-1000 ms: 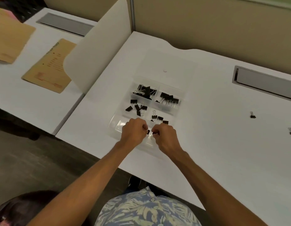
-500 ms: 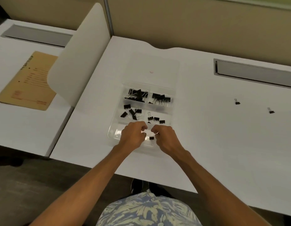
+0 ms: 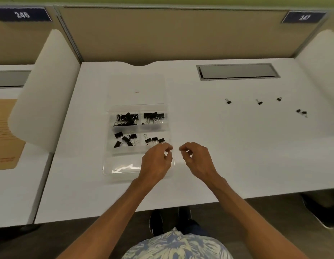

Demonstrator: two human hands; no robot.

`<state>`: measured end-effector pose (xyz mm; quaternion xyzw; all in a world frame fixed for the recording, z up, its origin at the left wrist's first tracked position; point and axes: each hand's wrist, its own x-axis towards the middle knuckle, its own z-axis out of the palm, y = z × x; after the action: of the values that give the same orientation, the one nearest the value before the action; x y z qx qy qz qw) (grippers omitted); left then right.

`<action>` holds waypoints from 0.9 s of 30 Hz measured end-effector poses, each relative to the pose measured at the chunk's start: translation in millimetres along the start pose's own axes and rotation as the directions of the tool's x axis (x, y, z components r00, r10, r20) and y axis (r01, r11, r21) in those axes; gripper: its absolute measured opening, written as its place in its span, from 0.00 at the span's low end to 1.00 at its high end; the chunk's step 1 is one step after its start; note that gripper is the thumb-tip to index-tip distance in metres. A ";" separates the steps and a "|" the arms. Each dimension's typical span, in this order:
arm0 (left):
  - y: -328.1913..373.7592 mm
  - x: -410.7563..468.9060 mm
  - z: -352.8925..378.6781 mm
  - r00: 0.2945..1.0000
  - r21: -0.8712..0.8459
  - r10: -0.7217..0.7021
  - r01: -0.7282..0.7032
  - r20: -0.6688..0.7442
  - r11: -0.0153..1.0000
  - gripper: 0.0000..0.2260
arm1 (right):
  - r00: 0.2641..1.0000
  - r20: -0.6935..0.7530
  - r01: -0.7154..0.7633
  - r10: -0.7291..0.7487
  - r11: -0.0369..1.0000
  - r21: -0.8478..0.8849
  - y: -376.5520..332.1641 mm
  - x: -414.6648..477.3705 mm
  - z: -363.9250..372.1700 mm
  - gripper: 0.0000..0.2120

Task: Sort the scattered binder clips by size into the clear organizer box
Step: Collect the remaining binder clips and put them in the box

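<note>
Desktop (image 3: 218, 146) in white fills most of the head view, seen from above by a seated person. Behind it stands a beige partition (image 3: 181, 34) with two dark number plates, and a curved white divider (image 3: 46, 94) closes off the left side. A brown envelope (image 3: 5, 133) lies on the neighbouring desk at far left. A grey cable cover (image 3: 237, 71) is set into the desktop at the back right.

A clear organizer box (image 3: 123, 170) sits left of centre, its lid (image 3: 138, 85) folded open and lying flat behind it. Two bare forearms reach in from the bottom edge.

The left hand (image 3: 156, 161) hovers over the box's near right corner, fingers curled, thumb and forefinger close together; it is too small to tell whether they pinch anything. The right hand (image 3: 196, 159) is just beside the box on its right, above bare desktop, fingers loosely curled with thumb and forefinger apart.

Black binder clips fill four compartments: the largest clips (image 3: 127, 119) at back left, a second group (image 3: 154, 116) at back right, a third group (image 3: 126, 139) in the middle left, and small clips (image 3: 155, 140) in the middle right, just beyond the left hand.

Several loose clips (image 3: 259, 102) lie scattered far to the right, well apart from the box.
</note>
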<state>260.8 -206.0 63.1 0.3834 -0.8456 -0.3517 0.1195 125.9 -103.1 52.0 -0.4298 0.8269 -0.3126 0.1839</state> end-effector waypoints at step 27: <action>275.8 -37.0 245.4 0.969 -0.030 0.210 -0.208 0.133 0.978 0.13 | 0.944 -0.237 -0.231 0.228 0.973 0.014 264.7 -130.1 -271.9 0.07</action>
<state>14.5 71.1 77.2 0.2664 -0.8846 -0.3690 0.1013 -114.3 217.1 78.3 -0.2915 0.8894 -0.3325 0.1158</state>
